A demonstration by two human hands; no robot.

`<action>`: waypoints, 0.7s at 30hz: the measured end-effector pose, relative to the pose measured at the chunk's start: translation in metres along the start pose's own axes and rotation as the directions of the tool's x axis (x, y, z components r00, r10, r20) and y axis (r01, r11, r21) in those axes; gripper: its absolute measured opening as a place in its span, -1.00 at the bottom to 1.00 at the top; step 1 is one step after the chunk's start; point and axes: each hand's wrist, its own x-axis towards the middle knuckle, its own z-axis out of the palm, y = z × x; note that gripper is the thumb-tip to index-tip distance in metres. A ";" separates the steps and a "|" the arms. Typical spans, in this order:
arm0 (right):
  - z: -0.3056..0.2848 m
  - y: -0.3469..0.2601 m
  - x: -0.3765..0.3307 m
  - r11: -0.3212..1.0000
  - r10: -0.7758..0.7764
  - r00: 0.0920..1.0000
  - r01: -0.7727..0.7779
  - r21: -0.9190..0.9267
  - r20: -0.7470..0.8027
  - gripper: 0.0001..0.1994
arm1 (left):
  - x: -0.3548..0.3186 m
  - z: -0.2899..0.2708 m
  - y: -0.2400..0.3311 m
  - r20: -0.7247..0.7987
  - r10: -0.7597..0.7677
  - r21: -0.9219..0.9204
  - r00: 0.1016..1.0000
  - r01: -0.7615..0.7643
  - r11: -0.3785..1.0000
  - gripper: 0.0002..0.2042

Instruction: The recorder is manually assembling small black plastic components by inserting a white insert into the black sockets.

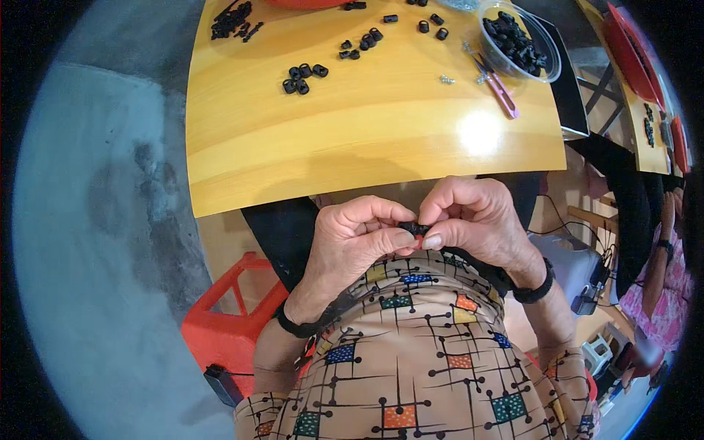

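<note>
While thumb and forefinger of the left hand [350,233] and of the right hand [477,214] are pinched around it, a small black piece [416,229] is held above the lap, just off the near edge of the yellow wood-grained table [330,139]. Its ends are covered by the fingertips, so its full shape cannot be told. Short black cylinders with looped tops [320,70] are scattered across the tabletop. Black pieces are heaped in a round clear plastic bowl [554,71]; pink-handled metal snips [503,97] are laid beside it.
</note>
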 end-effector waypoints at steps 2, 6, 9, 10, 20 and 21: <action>0.002 -0.001 -0.005 0.998 -0.056 0.998 0.056 -0.032 -0.007 -0.86 | -0.002 0.002 -0.002 0.016 0.006 0.035 1.000 -0.006 0.999 -0.82; 0.000 -0.004 -0.016 0.988 -0.063 0.998 0.064 -0.139 0.015 -0.84 | -0.009 0.007 -0.006 0.046 -0.036 0.066 0.998 0.033 0.997 -0.85; 0.001 -0.005 -0.022 0.850 -0.219 0.970 0.243 -0.468 0.106 -0.81 | -0.016 0.005 -0.003 0.096 -0.175 0.136 0.980 0.161 0.978 -0.85; 0.002 -0.005 -0.024 0.852 -0.213 0.971 0.237 -0.467 0.104 -0.81 | -0.017 0.005 -0.002 0.095 -0.179 0.132 0.979 0.166 0.977 -0.85; 0.012 0.000 -0.042 0.892 -0.105 0.982 0.164 -0.422 0.160 -0.83 | -0.028 0.002 -0.007 0.247 -0.345 0.099 0.906 0.331 0.939 -0.86; 0.013 0.003 -0.042 0.893 -0.105 0.981 0.164 -0.419 0.161 -0.83 | -0.029 0.002 -0.007 0.244 -0.346 0.099 0.906 0.332 0.938 -0.86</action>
